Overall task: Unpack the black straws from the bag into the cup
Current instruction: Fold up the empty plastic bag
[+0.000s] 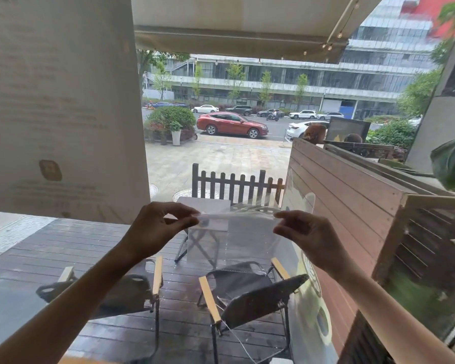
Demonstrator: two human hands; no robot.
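Left hand (158,227) pinches bag (237,232) top corner; right hand (307,232) pinches opposite corner, clear bag stretched between, held up. No straws or cup visible. Risk: thin film slips from pinch or tears under sideways pull.

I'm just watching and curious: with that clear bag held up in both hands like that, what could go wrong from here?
The clear bag hangs from thin pinches by the left hand and right hand at its top edge, so it might slip. No cup or black straws show in this view, so anything left inside could spill unseen.
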